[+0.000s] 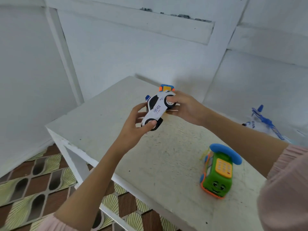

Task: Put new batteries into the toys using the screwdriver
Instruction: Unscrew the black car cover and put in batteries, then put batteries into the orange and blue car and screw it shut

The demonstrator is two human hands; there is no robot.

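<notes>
Colours and patterns

White police car [157, 108], black wheels, blue roof light; green toy phone [216, 174], blue handset, yellow keypad, orange trim; white table [106, 104]; brown-and-cream patterned floor [33, 185].

White walls [116, 52] carry a ledge [150, 25]. A worn white tabletop [166, 155] stands on a brown-and-green patterned floor [33, 184].

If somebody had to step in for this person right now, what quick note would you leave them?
Left hand: grips the police car at its nearer wheel.
Right hand: grips the same car at its farther wheel; the car is held tilted above the white table.
Green toy phone: on the table, near right.
Orange and blue toy: behind the car, mostly hidden.
Blue and white toy: far right.
Screwdriver and batteries: not in view.
Done: nothing visibly opened.
Left: find the screwdriver, open each toy, fit batteries, close.
</notes>
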